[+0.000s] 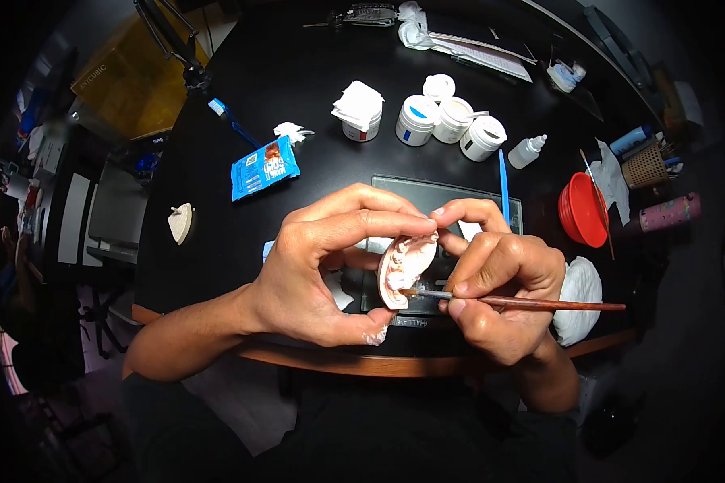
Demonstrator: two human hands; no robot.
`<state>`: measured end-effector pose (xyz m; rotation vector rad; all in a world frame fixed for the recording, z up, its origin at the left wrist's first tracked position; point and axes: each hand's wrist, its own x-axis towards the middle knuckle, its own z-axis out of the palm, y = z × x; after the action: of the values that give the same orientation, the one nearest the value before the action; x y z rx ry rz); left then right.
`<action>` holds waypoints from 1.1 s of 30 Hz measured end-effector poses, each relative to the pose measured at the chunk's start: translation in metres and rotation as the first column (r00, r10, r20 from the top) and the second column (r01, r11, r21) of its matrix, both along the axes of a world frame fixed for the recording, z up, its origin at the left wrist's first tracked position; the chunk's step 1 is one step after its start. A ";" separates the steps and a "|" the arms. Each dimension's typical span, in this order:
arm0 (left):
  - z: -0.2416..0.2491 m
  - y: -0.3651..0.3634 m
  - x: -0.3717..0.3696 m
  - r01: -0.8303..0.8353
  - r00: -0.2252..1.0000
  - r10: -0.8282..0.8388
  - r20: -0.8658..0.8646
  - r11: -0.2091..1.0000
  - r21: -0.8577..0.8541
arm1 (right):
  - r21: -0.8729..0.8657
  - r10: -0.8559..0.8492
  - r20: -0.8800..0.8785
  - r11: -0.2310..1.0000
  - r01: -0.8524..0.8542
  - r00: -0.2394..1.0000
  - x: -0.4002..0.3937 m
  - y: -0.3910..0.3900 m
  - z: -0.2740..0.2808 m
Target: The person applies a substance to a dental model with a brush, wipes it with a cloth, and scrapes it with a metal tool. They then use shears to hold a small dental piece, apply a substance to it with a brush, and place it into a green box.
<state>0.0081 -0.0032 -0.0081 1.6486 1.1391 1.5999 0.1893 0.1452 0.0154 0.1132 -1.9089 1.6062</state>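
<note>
A pale pink dental cast [411,259] with several teeth is held up over the table, gripped at its ends between the thumb and fingers of my left hand [302,262]. White residue marks that thumb. My right hand [511,278] pinches a small brush [548,304] with a reddish wooden handle. Its dark tip meets the lower teeth of the cast, or comes very close. A fingertip of the right hand touches the top of the cast, near the left fingertips. Beneath both hands lies a glass slab [391,187], partly covered by them.
White jars [417,121] stand behind the slab beside a dropper bottle [528,151]. To the right are a red bowl [580,211] and white cloth [580,299]. At left lie a blue packet [264,169], a toothbrush [235,122] and a beige cast piece [180,224].
</note>
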 end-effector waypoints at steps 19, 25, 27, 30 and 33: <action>0.004 -0.001 0.003 0.049 0.995 -0.036 0.094 0.988 -0.145 | -0.207 0.013 -0.028 0.978 -0.018 1.000 0.001 -0.001 -0.006; 0.004 -0.001 0.002 0.048 0.998 -0.040 0.056 0.989 -0.139 | -0.224 0.024 0.031 0.974 -0.017 0.999 0.002 -0.001 -0.004; 0.005 -0.001 0.001 0.042 0.999 -0.038 0.029 0.987 -0.153 | -0.253 0.014 0.025 0.967 -0.007 1.000 0.000 -0.003 -0.003; 0.004 -0.003 0.001 0.037 0.999 -0.036 0.012 0.986 -0.164 | -0.236 0.011 0.034 0.972 -0.003 0.999 0.002 -0.001 -0.004; 0.005 -0.002 0.001 0.036 0.999 -0.036 0.004 0.986 -0.161 | -0.209 -0.009 0.019 0.978 0.013 1.000 0.000 -0.001 -0.006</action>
<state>0.0090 -0.0055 -0.0035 1.5542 1.1981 1.4457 0.1894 0.1442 0.0092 0.0004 -1.7381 1.7944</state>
